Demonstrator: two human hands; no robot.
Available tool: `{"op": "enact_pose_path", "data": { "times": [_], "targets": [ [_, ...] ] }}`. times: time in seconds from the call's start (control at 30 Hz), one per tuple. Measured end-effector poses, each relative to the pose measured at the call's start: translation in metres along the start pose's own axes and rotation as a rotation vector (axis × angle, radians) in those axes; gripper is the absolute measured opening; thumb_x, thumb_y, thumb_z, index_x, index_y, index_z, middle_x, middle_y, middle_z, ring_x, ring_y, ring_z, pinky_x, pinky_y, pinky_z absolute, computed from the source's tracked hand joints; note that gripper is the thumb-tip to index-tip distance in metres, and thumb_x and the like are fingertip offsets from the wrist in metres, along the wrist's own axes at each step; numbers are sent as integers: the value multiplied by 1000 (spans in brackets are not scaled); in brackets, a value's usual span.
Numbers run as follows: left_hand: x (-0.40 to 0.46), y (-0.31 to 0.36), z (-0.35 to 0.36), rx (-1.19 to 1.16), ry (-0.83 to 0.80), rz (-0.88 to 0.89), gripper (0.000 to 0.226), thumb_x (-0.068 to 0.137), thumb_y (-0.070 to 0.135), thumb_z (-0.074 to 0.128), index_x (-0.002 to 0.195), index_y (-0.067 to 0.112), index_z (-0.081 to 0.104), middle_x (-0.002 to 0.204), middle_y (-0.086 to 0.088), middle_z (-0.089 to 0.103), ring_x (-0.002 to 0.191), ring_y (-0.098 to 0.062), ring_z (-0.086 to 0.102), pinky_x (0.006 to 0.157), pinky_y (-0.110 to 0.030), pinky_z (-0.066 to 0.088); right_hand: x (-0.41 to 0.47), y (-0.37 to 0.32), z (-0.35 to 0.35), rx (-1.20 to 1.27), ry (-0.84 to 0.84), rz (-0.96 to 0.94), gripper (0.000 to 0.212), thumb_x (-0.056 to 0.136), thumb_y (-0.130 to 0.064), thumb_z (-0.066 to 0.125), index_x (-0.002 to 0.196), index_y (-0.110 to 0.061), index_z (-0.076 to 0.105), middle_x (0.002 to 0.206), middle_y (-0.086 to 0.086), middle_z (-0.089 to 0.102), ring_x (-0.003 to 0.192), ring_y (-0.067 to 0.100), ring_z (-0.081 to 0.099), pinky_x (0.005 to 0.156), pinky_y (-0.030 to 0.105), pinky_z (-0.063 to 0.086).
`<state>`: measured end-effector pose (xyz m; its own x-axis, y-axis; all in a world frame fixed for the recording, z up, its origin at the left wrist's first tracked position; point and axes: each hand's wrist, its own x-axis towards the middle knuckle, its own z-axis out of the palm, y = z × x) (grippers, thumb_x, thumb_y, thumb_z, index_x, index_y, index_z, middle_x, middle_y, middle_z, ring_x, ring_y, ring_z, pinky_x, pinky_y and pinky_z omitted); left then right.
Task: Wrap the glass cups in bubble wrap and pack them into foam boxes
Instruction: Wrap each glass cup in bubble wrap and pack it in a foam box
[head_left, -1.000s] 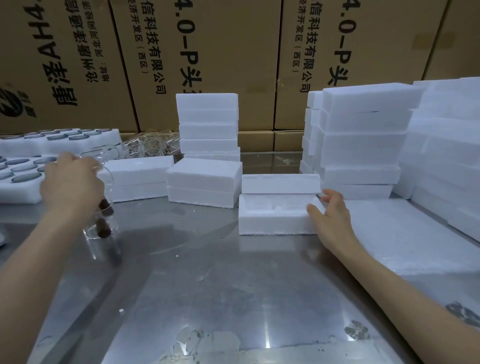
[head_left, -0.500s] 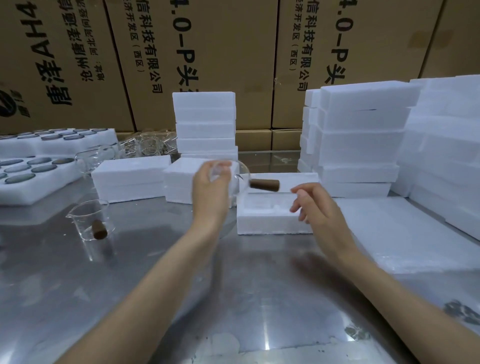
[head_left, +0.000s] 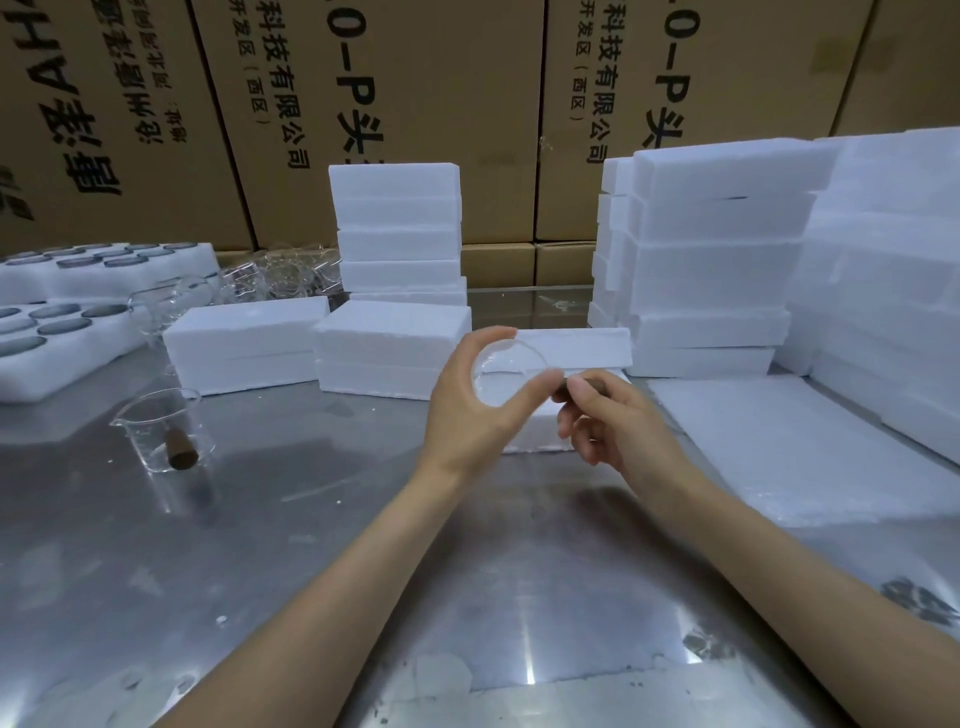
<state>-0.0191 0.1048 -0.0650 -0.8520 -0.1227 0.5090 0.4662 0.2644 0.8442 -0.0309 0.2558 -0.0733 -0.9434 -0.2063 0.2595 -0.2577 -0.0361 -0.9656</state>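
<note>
Over the middle of the steel worktop (head_left: 363, 597), the left hand (head_left: 470, 410) grips a clear glass cup (head_left: 506, 371), brought across from the left edge a second ago. The right hand (head_left: 605, 415) has come off the foam box (head_left: 540, 431) and pinches the cup's brown handle (head_left: 595, 387). Judged: seating it comes next. Farther left stands another cup (head_left: 166, 431); behind, foam stacks (head_left: 722, 260).

- I'm at a packing station in a warehouse: printed cardboard cartons (head_left: 415, 119) wall off the back.
- Foam boxes (head_left: 717, 260) stand stacked on my steel table (head_left: 311, 545).
- Foam trays (head_left: 62, 332) and loose glass cups (head_left: 280, 273) sit left.
</note>
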Motion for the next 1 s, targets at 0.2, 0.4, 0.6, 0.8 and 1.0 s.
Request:
{"op": "enact_pose_path", "data": {
  "times": [0.2,0.4,0.6,0.8,1.0],
  "targets": [
    [2,-4,-3,91,-19,64,49,62,39,87,103,28,62,104,23,63,99,16,53,79,2,35,0,0,0,-19,12,-34,23,97,-23,51,76,-21,61,67,0,67,47,11,49,48,20,38],
    [0,-4,7,-95,118,-129,30,69,38,83,90,24,66,88,24,65,94,12,57,77,-9,44,-4,-3,3,-87,-5,-64,18,96,-24,53,86,-13,61,75,3,72,48,13,53,49,20,40],
    [2,-1,5,-259,122,-234,26,89,47,61,83,25,73,94,20,72,96,9,60,83,-8,42,-5,-8,3,-45,37,-30,19,96,-22,52,91,-7,62,73,4,71,46,13,55,50,19,41],
    [5,-1,1,-335,-25,-259,26,96,39,53,101,28,75,116,5,69,118,-10,57,109,-35,39,-2,-12,-4,94,110,43,22,97,-26,51,84,-12,62,63,-1,67,53,11,63,50,15,46],
    [5,-1,-6,-456,-227,-203,27,93,21,56,119,21,65,126,9,65,122,3,53,102,-15,40,0,-14,-13,330,143,151,23,97,-27,49,79,-16,57,57,-5,64,50,8,63,47,14,47]
  ]
}}
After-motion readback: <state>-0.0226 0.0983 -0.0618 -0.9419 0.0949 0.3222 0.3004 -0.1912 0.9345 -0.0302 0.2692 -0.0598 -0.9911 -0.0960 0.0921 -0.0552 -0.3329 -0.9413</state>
